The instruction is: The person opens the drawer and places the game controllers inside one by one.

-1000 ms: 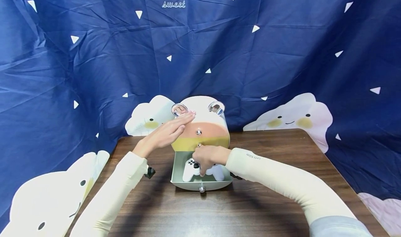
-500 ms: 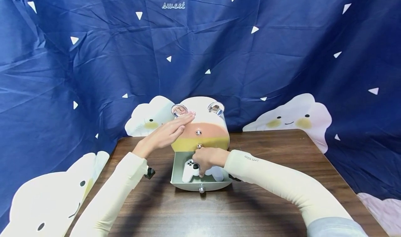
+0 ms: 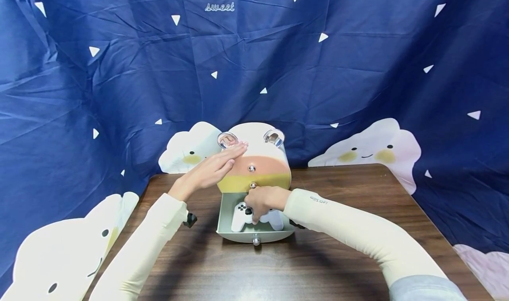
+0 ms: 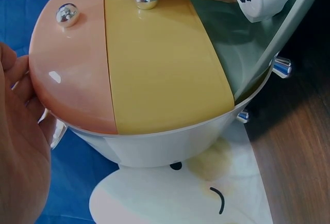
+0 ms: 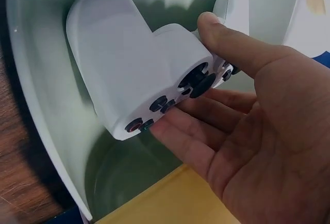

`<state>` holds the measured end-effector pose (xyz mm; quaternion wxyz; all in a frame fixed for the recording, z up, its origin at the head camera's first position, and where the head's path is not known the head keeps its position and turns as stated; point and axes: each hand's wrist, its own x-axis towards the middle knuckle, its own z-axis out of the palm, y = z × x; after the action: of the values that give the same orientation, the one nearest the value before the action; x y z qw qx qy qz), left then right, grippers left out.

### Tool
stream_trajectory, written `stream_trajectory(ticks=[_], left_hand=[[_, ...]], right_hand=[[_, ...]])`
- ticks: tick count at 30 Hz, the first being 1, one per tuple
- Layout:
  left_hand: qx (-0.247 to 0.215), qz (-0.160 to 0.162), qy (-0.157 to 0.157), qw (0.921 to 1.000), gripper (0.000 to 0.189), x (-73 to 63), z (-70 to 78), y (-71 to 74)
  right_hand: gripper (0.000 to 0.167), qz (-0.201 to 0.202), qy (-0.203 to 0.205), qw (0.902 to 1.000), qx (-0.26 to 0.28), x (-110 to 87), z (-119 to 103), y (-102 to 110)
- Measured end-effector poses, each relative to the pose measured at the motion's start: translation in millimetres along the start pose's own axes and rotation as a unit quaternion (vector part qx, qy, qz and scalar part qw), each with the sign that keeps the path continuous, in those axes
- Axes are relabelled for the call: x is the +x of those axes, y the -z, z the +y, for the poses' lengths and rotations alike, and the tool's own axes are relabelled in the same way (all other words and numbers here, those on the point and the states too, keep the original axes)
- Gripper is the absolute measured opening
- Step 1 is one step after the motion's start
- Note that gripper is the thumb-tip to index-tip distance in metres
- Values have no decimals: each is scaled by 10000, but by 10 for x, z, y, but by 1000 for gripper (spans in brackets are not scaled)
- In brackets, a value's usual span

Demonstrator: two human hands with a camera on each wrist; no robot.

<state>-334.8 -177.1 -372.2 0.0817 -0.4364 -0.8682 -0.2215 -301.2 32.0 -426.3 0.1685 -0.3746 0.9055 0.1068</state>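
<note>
A small rounded drawer box (image 3: 274,166) has a peach drawer front, a yellow one (image 4: 165,69) and silver ball knobs. Its bottom green drawer (image 3: 240,236) is pulled out. A white game controller (image 5: 113,53) with black sticks and buttons is in that drawer. My right hand (image 3: 265,200) reaches in and holds the controller's middle, thumb on one side and fingers on the other, as the right wrist view shows. My left hand (image 3: 210,169), fingers straight, rests at the box's upper left; its fingertips (image 4: 36,108) lie against the edge beside the peach drawer.
The box stands toward the back of a brown wooden table (image 3: 191,257). Two silver rings (image 3: 274,137) stick up on its top. A dark blue curtain (image 3: 262,58) with triangles and smiling clouds hangs behind, close to the table's back edge.
</note>
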Motion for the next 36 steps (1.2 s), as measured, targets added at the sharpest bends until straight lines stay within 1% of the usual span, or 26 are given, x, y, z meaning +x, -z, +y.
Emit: stream_trajectory(ticks=[4,7,11,14,19,24,27,31,36], left_hand=[[-12,-4,24,10000,52,-1,5,1],[-29,32,-23,10000,52,-1,-1,-3],[-2,57,-71,10000,52,3,-7,-9],[27,35,-33,10000,52,-1,-3,-6],[29,14,-4,10000,53,0,5,-5],[29,43,-40,10000,52,-3,3,-4],[29,74,-36,10000,52,-10,1,-2],[16,87,18,10000,52,-12,0,-6],[-24,79,50,10000,51,-7,13,-14]], right_hand=[[26,29,39,10000,87,-16,25,8],[24,123,97,9998,98,-47,50,35],[28,458,185,9988,74,-111,85,77],[31,723,270,9969,141,-178,114,98],[28,1131,453,9922,272,-322,169,113],[20,1741,823,9800,505,-476,191,74],[16,2081,924,9708,752,-563,179,4],[13,2406,850,9617,1001,-675,123,-121],[16,2744,733,9488,1380,-795,16,-298]])
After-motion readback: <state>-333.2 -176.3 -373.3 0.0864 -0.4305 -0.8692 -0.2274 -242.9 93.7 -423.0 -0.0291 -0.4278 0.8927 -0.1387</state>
